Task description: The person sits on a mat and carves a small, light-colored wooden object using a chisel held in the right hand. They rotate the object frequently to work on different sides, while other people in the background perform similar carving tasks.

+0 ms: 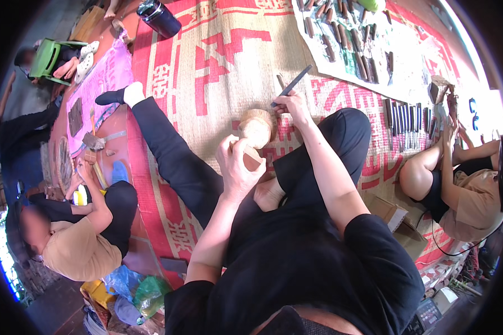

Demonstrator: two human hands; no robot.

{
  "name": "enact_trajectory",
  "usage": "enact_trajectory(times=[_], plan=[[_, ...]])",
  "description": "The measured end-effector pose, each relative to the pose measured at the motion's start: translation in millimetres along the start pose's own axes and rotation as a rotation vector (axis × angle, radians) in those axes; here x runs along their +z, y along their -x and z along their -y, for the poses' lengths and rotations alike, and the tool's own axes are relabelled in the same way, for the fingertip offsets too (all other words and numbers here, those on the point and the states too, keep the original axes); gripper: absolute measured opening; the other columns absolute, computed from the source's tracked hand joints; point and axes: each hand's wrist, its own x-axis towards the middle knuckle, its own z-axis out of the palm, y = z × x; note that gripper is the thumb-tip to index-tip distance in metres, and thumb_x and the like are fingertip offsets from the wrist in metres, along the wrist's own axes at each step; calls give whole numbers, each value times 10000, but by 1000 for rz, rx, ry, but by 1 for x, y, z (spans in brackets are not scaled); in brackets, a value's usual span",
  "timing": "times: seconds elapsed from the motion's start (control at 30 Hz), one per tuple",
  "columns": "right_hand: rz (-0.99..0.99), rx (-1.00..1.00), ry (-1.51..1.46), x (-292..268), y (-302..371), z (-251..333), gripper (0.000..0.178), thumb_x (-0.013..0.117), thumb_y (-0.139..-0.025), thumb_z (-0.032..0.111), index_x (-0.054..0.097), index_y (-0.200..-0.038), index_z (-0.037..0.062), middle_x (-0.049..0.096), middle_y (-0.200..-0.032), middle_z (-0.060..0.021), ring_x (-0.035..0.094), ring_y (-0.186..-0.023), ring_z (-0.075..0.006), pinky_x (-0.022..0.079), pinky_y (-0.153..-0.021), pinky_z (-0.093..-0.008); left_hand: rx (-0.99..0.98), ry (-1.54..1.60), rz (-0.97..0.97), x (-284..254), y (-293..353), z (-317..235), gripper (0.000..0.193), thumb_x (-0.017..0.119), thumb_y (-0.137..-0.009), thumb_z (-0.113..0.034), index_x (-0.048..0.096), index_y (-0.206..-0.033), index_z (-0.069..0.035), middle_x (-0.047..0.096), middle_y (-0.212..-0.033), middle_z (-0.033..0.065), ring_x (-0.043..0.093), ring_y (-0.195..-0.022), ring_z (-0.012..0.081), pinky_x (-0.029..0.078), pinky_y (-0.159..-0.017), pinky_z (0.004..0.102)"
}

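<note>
Between my outstretched left leg and bent right leg, my left hand (237,167) grips a small pale wooden block (254,160), thumb and fingers curled round it. Just beyond that hand a round, pale wooden piece (257,127) sits on the woven mat (223,78); whether the block touches it I cannot tell. Farther off to the right, my right hand (292,109) is closed on a long, flat, dark tool (294,85) that looks like a file or blade. It points up and away to the right, apart from the wood. The fingers partly hide its near end.
Many wood-handled tools (346,42) lie on a white sheet at the far right, with a row of chisel-like tools (405,117) nearer. A dark tumbler (159,18) rests at the far left. People sit at left (84,240) and right (464,184). A cardboard box (394,215) stands beside me.
</note>
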Motion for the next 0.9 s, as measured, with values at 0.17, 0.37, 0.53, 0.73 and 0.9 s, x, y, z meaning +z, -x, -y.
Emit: enact_trajectory(times=[0.17, 0.37, 0.53, 0.73, 0.9], plan=[[131, -154, 225, -2, 9, 1, 204, 697, -755, 94, 614, -895, -29, 645, -769, -82, 636, -707, -153, 520, -671, -277, 4, 35, -32, 14, -2, -5, 631, 785, -571, -113, 478, -1122, -109, 405, -1127, 162, 449, -1069, 349, 386, -913, 476], [-38, -105, 25, -3, -4, 2, 157, 694, -760, 86, 608, -848, -11, 647, -746, -84, 622, -595, -138, 508, -569, -245, 16, 1, 13, 3, -5, -2, 634, 787, -563, -107, 482, -1119, -115, 407, -1135, 161, 453, -1074, 347, 386, -913, 475], [96, -123, 62, 11, 9, 4, 199, 707, -736, 66, 654, -907, -20, 652, -757, -70, 618, -637, -125, 512, -622, -250, 18, 0, 2, 4, -5, -2, 642, 789, -557, -103, 485, -1122, -124, 409, -1144, 157, 455, -1076, 344, 386, -918, 474], [-17, -37, -5, -2, -5, 1, 252, 669, -762, 81, 668, -993, -22, 661, -810, -70, 618, -714, -142, 504, -693, -299, 37, -27, 26, 1, -3, 0, 655, 800, -548, -108, 494, -1128, -125, 411, -1161, 153, 456, -1081, 342, 382, -924, 476], [137, -59, 40, 12, 10, 6, 215, 713, -695, 100, 681, -853, -43, 659, -825, -113, 623, -807, -189, 484, -791, -314, 63, -37, 19, 0, -4, -2, 646, 803, -547, -113, 504, -1120, -124, 416, -1162, 156, 459, -1084, 341, 381, -923, 475]])
